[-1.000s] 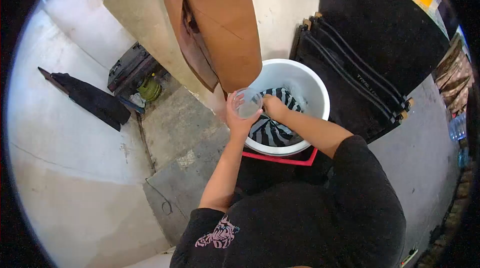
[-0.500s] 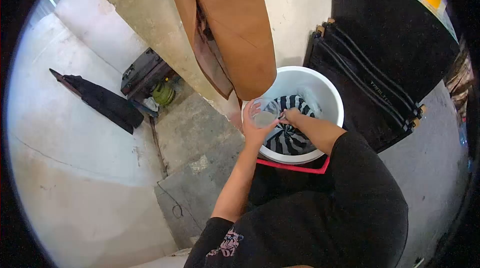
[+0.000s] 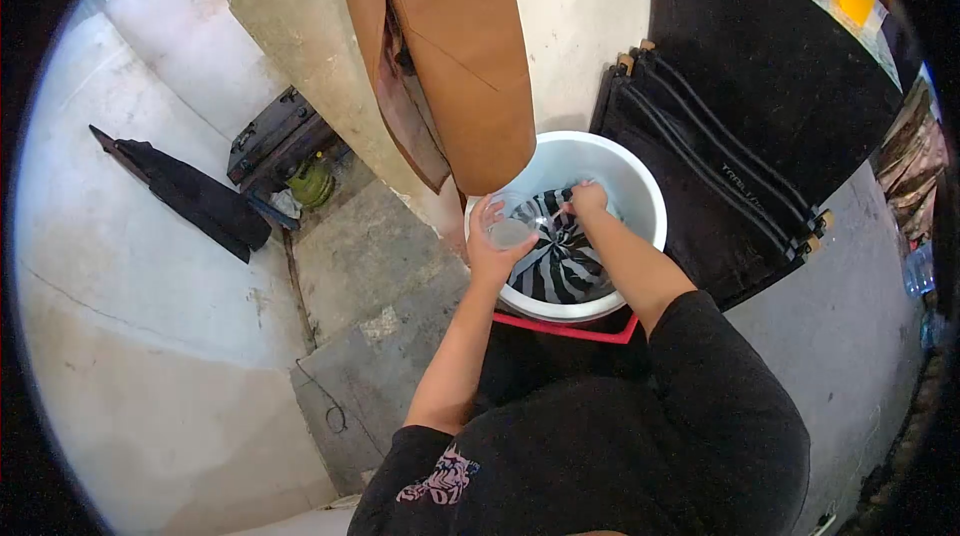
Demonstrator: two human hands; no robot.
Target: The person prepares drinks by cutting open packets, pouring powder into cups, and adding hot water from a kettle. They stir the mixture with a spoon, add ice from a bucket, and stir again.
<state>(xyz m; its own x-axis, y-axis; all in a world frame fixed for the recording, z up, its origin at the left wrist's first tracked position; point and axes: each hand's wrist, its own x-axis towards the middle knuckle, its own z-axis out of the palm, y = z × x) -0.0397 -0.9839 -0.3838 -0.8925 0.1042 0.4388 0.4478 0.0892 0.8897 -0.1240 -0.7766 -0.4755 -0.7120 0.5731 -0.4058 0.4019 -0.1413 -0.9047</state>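
Note:
My left hand is wrapped around a small clear plastic container, held tilted over the left side of a white tub. In the tub lies a black-and-grey striped cloth, its stripes gathered into a swirl around one point. My right hand is over the cloth at the tub's far right side, fingers curled together. What those fingers hold, if anything, is too small to tell. A red edge shows beneath the tub's near side.
A large brown sheet hangs close above the tub's left side. Black folded panels with rods lean at the right. On the left are a black stove-like box, a green gas cylinder and a dark folded cloth.
My right hand has moved away from the container, toward the far side of the tub. My left hand keeps hold of the container. The whole view has shifted slightly.

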